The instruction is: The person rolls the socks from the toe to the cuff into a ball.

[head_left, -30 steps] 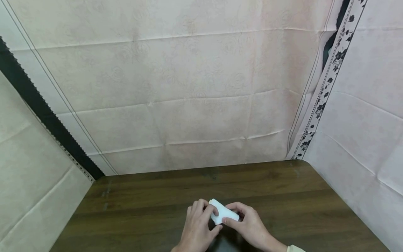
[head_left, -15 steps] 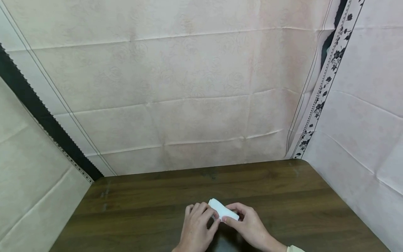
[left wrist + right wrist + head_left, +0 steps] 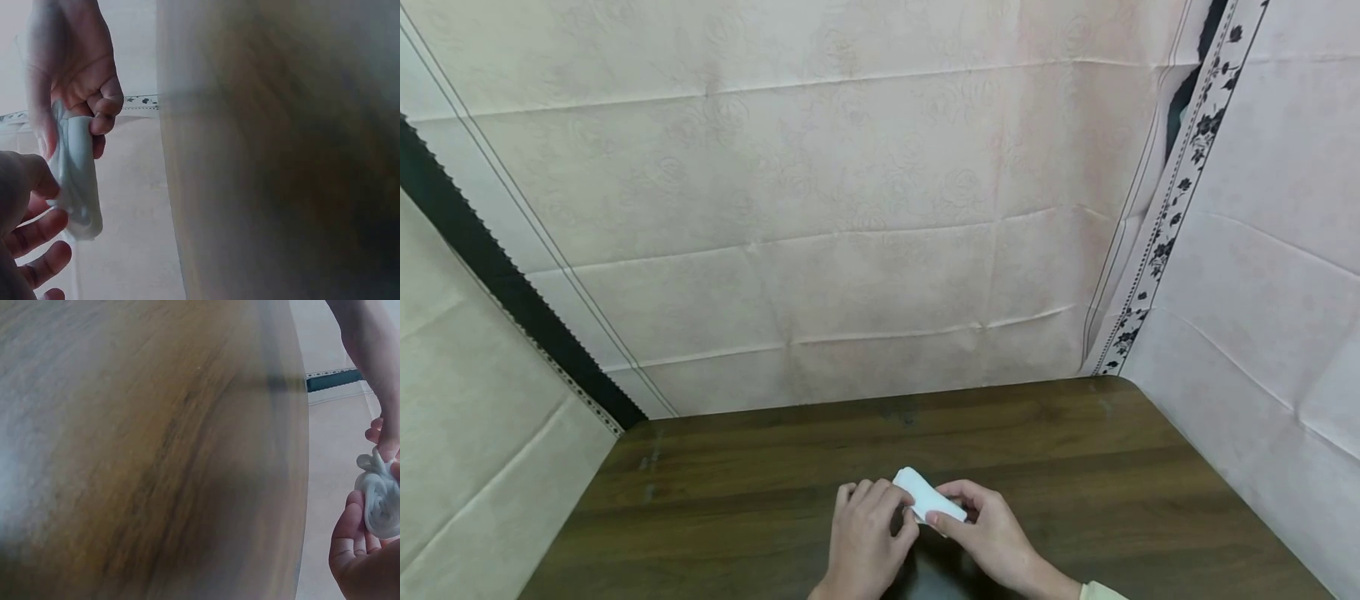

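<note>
A small white cloth (image 3: 927, 498), rolled into a short bundle, is held between both hands just over the table. My right hand (image 3: 992, 533) grips its right end, thumb in front and fingers behind. At the other end, my left hand (image 3: 868, 533) pinches the near edge between thumb and index finger. In the left wrist view the roll (image 3: 82, 175) appears as a long smooth tube with a loose fold along one side. Coiled layers and a small loop show at the end of the cloth (image 3: 381, 506) in the right wrist view.
A dark brown wooden table (image 3: 737, 483) lies under the hands. Pale creased cloth sheets hang as walls behind it (image 3: 865, 250), on the left (image 3: 475, 417) and on the right (image 3: 1262, 333). A black strip (image 3: 512, 283) runs down the left corner.
My left thumb has come up against the index finger at the cloth's near edge, and the left hand has shifted slightly left. The right hand keeps its grip, nearly still.
</note>
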Demonstrator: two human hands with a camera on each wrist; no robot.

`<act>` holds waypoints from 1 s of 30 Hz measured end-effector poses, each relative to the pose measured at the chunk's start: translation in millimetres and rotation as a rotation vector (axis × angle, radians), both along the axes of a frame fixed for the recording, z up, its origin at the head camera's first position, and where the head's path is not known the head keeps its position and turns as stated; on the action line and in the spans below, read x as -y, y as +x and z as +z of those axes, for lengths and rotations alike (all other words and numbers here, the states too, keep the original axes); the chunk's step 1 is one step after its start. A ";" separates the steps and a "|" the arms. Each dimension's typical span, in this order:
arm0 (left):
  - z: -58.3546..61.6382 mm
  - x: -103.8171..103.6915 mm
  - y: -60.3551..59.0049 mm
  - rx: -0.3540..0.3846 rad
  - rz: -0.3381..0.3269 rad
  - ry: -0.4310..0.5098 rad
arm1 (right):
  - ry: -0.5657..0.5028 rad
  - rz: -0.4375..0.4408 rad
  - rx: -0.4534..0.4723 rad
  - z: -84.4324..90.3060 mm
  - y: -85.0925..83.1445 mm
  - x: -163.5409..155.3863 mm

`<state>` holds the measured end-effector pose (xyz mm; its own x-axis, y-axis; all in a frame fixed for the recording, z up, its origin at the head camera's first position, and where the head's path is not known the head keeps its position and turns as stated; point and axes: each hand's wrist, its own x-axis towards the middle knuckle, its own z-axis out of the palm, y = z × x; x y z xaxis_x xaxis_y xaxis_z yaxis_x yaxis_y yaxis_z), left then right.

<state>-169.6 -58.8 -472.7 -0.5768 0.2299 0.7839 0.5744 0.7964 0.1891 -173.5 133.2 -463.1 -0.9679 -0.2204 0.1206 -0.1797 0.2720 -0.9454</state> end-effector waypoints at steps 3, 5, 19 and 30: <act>0.9 1.3 -2.7 0.013 -0.003 0.058 | -0.018 0.005 0.008 1.8 -0.5 1.0; 1.7 3.0 -4.7 0.022 -0.007 0.101 | -0.032 0.011 0.011 3.3 -0.8 1.5; 4.0 18.5 -19.4 0.149 -0.080 0.306 | -0.081 0.142 -0.051 11.2 0.2 5.3; -1.6 22.5 -15.3 0.230 -0.174 0.244 | -0.084 0.215 -0.066 8.5 2.4 2.2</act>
